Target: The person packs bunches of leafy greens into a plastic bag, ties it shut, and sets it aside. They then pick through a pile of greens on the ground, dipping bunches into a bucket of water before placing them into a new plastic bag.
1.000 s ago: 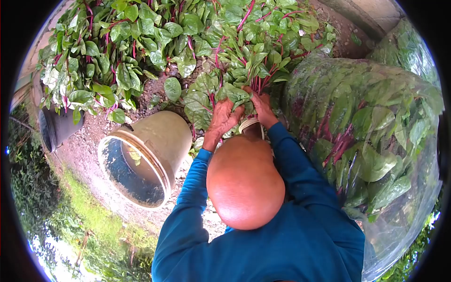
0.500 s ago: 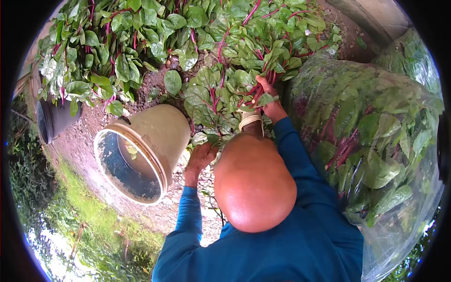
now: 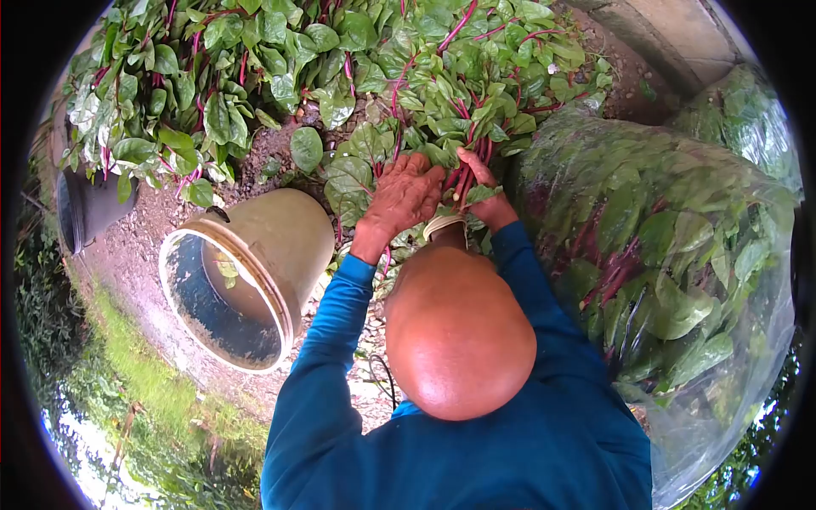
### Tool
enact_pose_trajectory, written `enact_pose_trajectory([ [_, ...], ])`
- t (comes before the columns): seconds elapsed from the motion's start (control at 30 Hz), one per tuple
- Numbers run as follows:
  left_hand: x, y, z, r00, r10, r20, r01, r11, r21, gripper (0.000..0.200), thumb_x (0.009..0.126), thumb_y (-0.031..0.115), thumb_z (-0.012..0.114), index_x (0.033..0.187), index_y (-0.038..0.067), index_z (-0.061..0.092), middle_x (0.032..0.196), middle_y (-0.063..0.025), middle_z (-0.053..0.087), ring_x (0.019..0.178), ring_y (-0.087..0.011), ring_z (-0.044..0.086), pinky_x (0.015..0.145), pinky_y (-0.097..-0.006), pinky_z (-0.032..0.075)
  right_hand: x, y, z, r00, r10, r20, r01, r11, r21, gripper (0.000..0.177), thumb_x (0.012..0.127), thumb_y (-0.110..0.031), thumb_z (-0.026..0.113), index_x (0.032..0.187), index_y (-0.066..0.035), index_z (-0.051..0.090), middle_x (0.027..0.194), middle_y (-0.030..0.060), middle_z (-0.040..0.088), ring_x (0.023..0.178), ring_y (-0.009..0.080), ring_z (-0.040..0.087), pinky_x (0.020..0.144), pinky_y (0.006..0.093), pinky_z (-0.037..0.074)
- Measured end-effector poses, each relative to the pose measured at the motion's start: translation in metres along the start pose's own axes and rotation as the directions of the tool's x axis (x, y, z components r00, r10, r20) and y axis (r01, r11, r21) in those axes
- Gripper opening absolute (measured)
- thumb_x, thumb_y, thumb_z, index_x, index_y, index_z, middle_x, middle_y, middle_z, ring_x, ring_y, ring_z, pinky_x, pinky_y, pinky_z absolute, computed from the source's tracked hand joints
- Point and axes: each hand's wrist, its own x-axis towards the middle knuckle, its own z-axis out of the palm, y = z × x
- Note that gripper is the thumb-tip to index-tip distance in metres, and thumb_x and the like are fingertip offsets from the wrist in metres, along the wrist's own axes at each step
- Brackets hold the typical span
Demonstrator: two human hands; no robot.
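Note:
In the head view, my right hand is closed around a bunch of Malabar spinach, its magenta stems with cut ends towards me. Close on its left, my left hand lies back up over more spinach stems, fingers together and curled; its fingertips are partly hidden among the leaves. A magenta stem shows below its wrist. Under the bunch, pale string loops round something brown in front of my bare rounded skin, probably a knee. Loose spinach with green leaves spreads beyond both hands.
A pale bucket lies on its side at left, a leaf inside. A dark container lies farther left. A large clear plastic bag full of leafy stems stands at right. A thick heap of spinach lies at upper left.
My left hand has moved up and right from low beside the bucket onto the stems next to my right hand. The right hand keeps its bunch, whose stems now stand more upright.

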Motion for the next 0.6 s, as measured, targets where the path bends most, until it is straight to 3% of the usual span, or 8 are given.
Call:
enact_pose_trajectory([
  [0.13,-0.007,-0.006,0.007,0.995,0.013,0.104,-0.004,0.996,-0.087,0.02,0.089,0.017,0.058,0.108,0.01,0.061,0.102,-0.0176,0.055,0.103,-0.0388,0.055,0.088,-0.0466,0.045,0.002,0.006,-0.01,1.0,-0.009,-0.023,0.008,0.999,-0.051,0.038,0.098,-0.037,0.055,0.129,-0.014,0.058,0.095,0.0052,0.065,0.076,0.0135,0.062,0.061,0.0281,0.051],
  [0.23,-0.015,-0.005,-0.001,0.97,-0.027,0.242,0.116,0.925,-0.362,0.023,0.088,0.019,0.059,0.108,0.008,0.061,0.107,-0.0168,0.057,0.102,-0.0377,0.056,0.089,-0.0462,0.045,0.008,0.013,-0.013,0.996,-0.088,0.027,0.09,0.992,-0.091,0.041,0.098,-0.037,0.054,0.13,-0.013,0.057,0.1,0.0047,0.064,0.082,0.0129,0.062,0.065,0.0273,0.051],
  [0.33,-0.033,0.007,-0.007,0.991,0.135,-0.025,-0.125,0.813,-0.568,0.024,0.089,0.02,0.06,0.106,0.002,0.058,0.114,-0.0155,0.058,0.101,-0.0352,0.058,0.091,-0.0451,0.044,0.006,0.017,-0.01,0.974,-0.227,0.004,0.219,0.933,-0.285,0.04,0.098,-0.037,0.055,0.129,-0.012,0.058,0.096,0.0033,0.063,0.08,0.0121,0.061,0.063,0.0265,0.05],
  [0.43,-0.041,-0.01,0.043,0.986,-0.142,-0.082,0.046,0.717,-0.696,0.032,0.086,0.024,0.059,0.105,-0.002,0.061,0.114,-0.0143,0.062,0.097,-0.03,0.059,0.087,-0.0408,0.044,-0.002,0.009,0.002,0.91,-0.401,0.103,0.411,0.85,-0.328,0.041,0.096,-0.037,0.059,0.128,-0.011,0.058,0.093,0.0027,0.063,0.081,0.0121,0.061,0.068,0.0272,0.05],
  [0.5,-0.025,-0.03,0.066,0.986,-0.149,0.073,0.153,0.644,-0.75,0.035,0.09,0.03,0.05,0.092,-0.004,0.056,0.097,-0.0166,0.06,0.088,-0.0273,0.056,0.082,-0.0406,0.043,-0.004,-0.007,0.016,0.997,-0.021,-0.078,0.024,0.999,0.04,0.035,0.094,-0.035,0.061,0.12,-0.013,0.062,0.087,0.0034,0.064,0.075,0.0138,0.061,0.064,0.0293,0.051],
  [0.53,-0.016,-0.019,0.051,0.975,-0.168,0.144,0.218,0.608,-0.764,0.039,0.09,0.033,0.046,0.085,-0.005,0.053,0.085,-0.0166,0.058,0.08,-0.0266,0.054,0.077,-0.0399,0.042,-0.005,-0.013,0.026,0.989,0.044,-0.144,-0.032,0.996,0.084,0.032,0.09,-0.038,0.064,0.106,-0.011,0.065,0.077,0.0045,0.063,0.064,0.0149,0.06,0.055,0.0306,0.049],
  [0.57,-0.017,-0.011,0.051,0.976,-0.165,0.145,0.216,0.611,-0.762,0.039,0.09,0.033,0.046,0.085,-0.005,0.053,0.085,-0.0166,0.058,0.08,-0.0266,0.054,0.077,-0.0399,0.042,-0.011,-0.016,0.036,0.989,0.041,-0.144,-0.029,0.996,0.087,0.032,0.09,-0.038,0.064,0.106,-0.011,0.065,0.077,0.0045,0.063,0.064,0.0149,0.06,0.055,0.0306,0.049],
  [0.6,-0.019,-0.008,0.053,0.954,-0.278,0.113,0.262,0.591,-0.763,0.039,0.089,0.033,0.045,0.081,-0.005,0.05,0.077,-0.0159,0.055,0.074,-0.0266,0.051,0.072,-0.0399,0.041,-0.019,-0.013,0.043,0.975,-0.162,-0.153,0.167,0.986,0.02,0.03,0.089,-0.039,0.065,0.1,-0.011,0.065,0.074,0.0047,0.063,0.061,0.0156,0.059,0.051,0.0311,0.047],
])
